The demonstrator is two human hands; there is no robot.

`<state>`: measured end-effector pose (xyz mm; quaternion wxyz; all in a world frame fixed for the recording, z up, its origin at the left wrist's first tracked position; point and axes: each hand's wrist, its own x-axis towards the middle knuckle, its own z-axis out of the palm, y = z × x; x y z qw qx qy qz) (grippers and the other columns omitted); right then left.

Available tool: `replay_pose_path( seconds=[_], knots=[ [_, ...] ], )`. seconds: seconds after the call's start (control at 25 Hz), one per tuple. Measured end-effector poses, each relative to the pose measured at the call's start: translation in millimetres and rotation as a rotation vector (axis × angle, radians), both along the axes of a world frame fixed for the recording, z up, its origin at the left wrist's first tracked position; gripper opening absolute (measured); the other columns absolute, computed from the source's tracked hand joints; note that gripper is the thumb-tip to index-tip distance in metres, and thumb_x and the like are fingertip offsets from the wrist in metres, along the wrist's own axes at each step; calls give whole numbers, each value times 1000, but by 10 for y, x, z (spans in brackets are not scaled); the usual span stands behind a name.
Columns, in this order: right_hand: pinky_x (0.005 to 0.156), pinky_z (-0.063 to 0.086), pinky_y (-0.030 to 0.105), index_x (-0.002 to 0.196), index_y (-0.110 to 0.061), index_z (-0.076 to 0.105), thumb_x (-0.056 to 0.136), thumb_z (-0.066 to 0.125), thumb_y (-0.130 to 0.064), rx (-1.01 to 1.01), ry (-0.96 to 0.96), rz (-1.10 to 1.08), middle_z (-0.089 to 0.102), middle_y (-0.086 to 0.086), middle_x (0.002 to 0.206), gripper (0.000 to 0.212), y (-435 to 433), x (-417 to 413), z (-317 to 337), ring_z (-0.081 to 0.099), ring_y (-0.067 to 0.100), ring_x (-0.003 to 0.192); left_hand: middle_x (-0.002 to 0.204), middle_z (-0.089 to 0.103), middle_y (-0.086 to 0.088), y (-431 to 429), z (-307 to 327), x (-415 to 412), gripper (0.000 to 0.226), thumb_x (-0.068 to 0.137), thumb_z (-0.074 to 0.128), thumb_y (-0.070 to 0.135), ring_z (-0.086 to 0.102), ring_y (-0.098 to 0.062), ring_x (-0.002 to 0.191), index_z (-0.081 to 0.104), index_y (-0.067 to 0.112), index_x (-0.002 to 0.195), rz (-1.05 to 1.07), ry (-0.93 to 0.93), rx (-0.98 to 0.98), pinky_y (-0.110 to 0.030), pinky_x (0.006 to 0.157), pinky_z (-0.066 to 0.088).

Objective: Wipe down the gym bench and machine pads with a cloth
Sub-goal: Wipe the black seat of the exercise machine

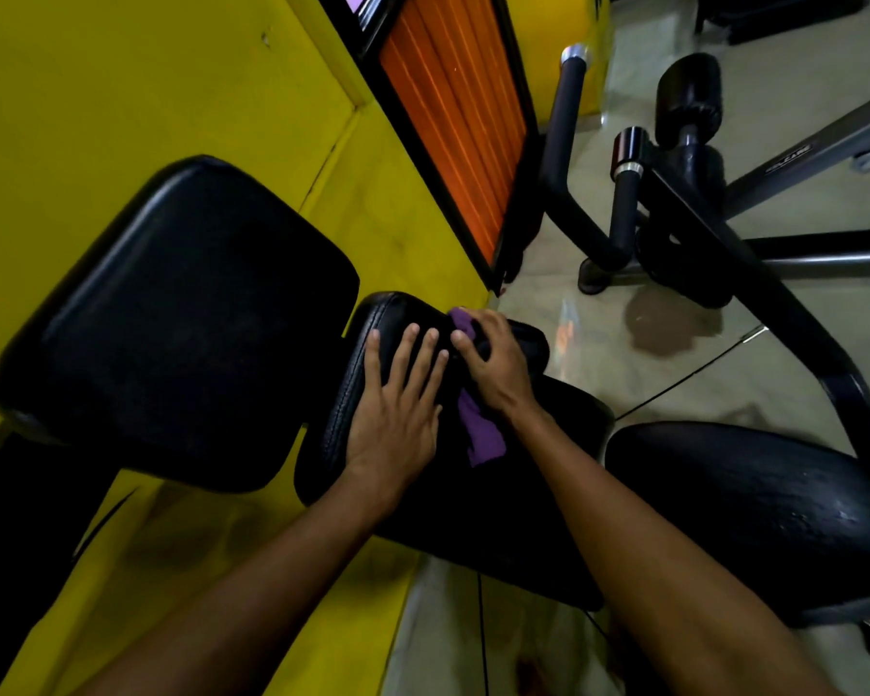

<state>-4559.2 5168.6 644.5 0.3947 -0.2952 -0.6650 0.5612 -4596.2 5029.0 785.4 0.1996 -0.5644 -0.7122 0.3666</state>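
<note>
A black stitched machine pad (342, 394) lies in the middle of the view. My left hand (398, 409) rests flat on it with fingers straight and spread. Beside it my right hand (493, 364) grips a purple cloth (480, 434) against the same pad; one end of the cloth shows above the fingers, the other hangs out below the wrist. A larger black back pad (182, 319) stands to the left, close to the yellow wall. Another rounded black pad (754, 514) sits at the lower right.
A yellow wall (121, 92) fills the left, with an orange shutter (453, 118) in a black frame. Black machine handles (568, 143) and frame tubes (774, 293) cross the tiled floor (598, 344) at the right. A thin cable (684, 379) runs over the floor.
</note>
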Motion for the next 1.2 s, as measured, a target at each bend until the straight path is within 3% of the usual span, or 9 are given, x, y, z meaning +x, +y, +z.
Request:
replay_pose_path(
  seconds=[0.08,0.2,0.4,0.52,0.64,0.76,0.84,0.96,1.2],
  knots=[
    [96,44,29,129,-21,62,99,51,-52,43,25,-1,60,0,121,44,-27,-27,-56,57,17,116,161,-29,-19,-4,-8,-20,67,106,11,44,-29,-40,148,-16,10,157,-2,-2,8,-67,117,-3],
    [84,46,39,115,-10,64,96,42,-60,-111,-107,-64,64,10,109,58,112,24,-388,60,26,101,161,-29,-19,9,-3,-8,66,106,8,44,-29,-40,147,-16,10,157,-1,-14,-3,-68,117,-4],
    [77,35,35,116,-1,62,107,45,-39,-471,-338,-92,62,24,121,43,286,117,-562,58,40,112,161,-27,-20,3,-18,-27,66,106,6,45,-27,-41,148,-15,10,157,-20,7,8,-68,116,-5],
    [95,40,32,123,-7,63,96,49,-57,-276,-150,-144,58,15,127,58,-41,10,-179,54,29,120,162,-26,-20,-1,-51,-37,66,106,9,45,-26,-41,148,-12,11,158,-23,25,18,-69,116,-8],
    [117,25,27,148,-14,45,95,56,-54,-165,-93,-139,35,8,156,68,-520,83,-210,32,17,144,162,-25,-20,2,-47,-26,67,105,10,45,-27,-41,148,-12,11,158,-17,30,13,-69,116,-10],
    [123,23,36,158,-17,32,102,57,-35,-205,-174,-118,21,3,167,63,-694,328,-638,21,20,152,162,-24,-19,-13,-32,-12,66,106,7,46,-27,-40,148,-12,11,158,-23,44,12,-69,116,-10],
    [123,23,46,160,-21,28,105,53,-25,-348,-247,-82,17,3,169,61,-543,414,-853,17,27,154,163,-24,-19,-13,-29,-8,66,105,5,46,-26,-40,148,-12,11,158,-24,49,13,-69,117,-9],
    [126,12,45,160,-22,26,107,48,-31,-480,-281,-50,13,2,170,58,-202,299,-723,8,26,157,163,-22,-18,3,-26,5,66,105,5,46,-25,-40,149,-10,12,159,-24,73,1,-69,116,-10],
    [125,9,30,159,-30,25,100,52,-45,-180,-81,-56,11,-4,170,67,-970,276,-214,7,12,156,164,-20,-18,-18,-37,-4,66,105,8,47,-23,-41,149,-10,13,159,-28,92,-18,-70,116,-10]
  ],
)
